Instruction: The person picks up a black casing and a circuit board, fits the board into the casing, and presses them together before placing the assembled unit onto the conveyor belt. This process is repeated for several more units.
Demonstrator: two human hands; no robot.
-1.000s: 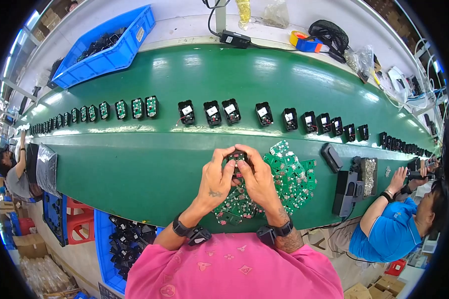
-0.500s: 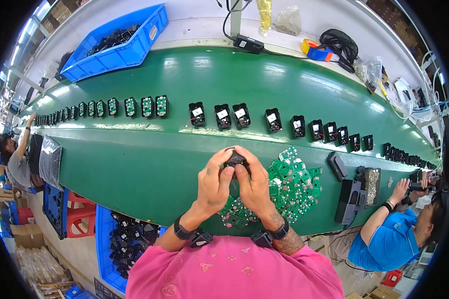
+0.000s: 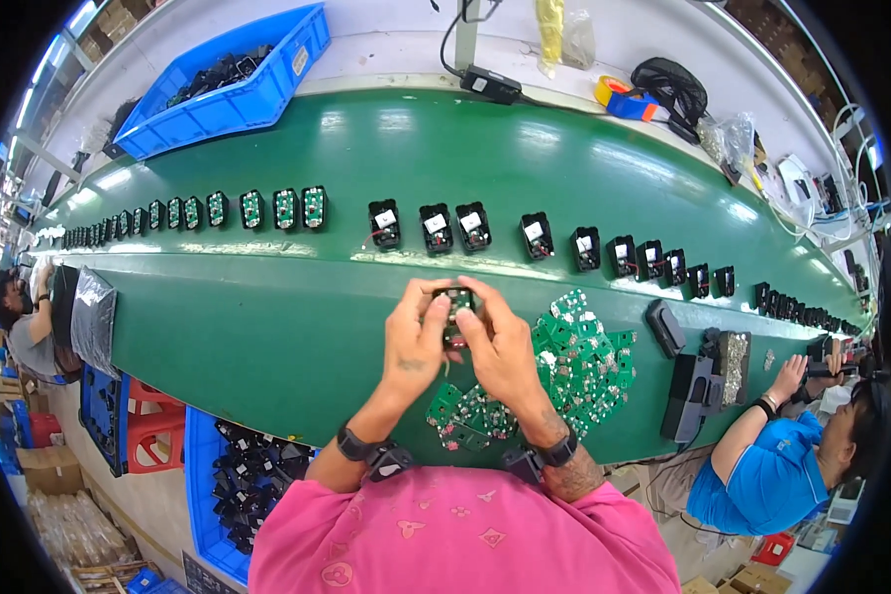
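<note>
Circuit-board pile (image 3: 586, 366) on green bench (image 3: 267, 346), partly hidden by right hand (image 3: 502, 348). Left of pile: black casing (image 3: 452, 333), grasped by right hand and left hand (image 3: 413, 335), thumbs over it; long axis points away from wearer, open face with green board (image 3: 456, 296) up. Right of pile: dark boxy device (image 3: 685, 401). Beyond pile: row of open casings (image 3: 536, 238). Far left beyond pile: blue bin (image 3: 238, 117).

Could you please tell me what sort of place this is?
Probably an electronics assembly workshop: a line of black housings stands along a long green workbench, and a pile of green circuit boards lies on it.
</note>
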